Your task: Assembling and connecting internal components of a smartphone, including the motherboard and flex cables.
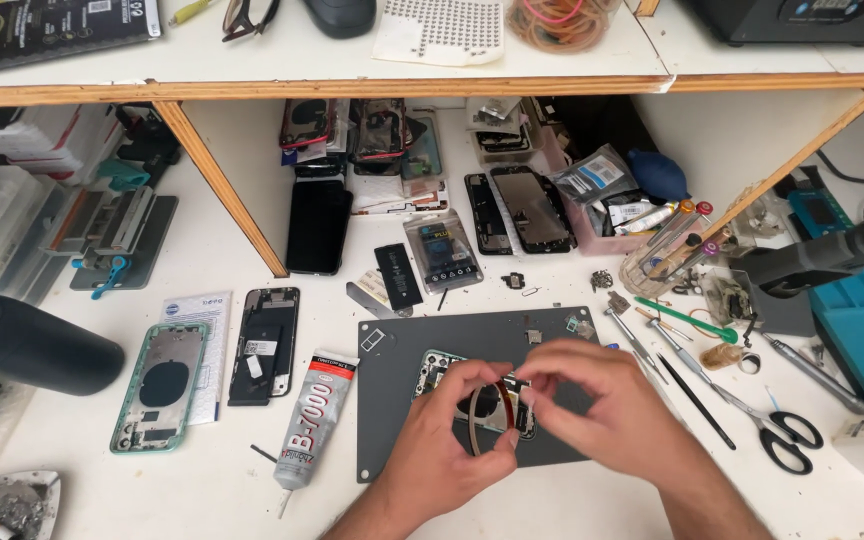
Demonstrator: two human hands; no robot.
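Tape is what you have in hand: a small amber roll (489, 417) held upright just above the dark work mat (392, 400), right over the opened phone (439, 368) that lies on the mat. That phone looks part-way through its work: its back is off and its insides show, and no strip of tape appears laid on it yet, so I judge the taping not yet done.

Your left hand (442, 440) is curled around the roll, thumb and fingers closed on its rim from the near side. Your right hand (607, 400) comes in from the right of the mat, its fingertips pinched together at the roll's top edge, seemingly on the loose end of the tape, though the end itself is too small to make out.

Left of the mat, a tube of glue (310, 420) lies on the surface; right of the mat lie scissors (777, 430).
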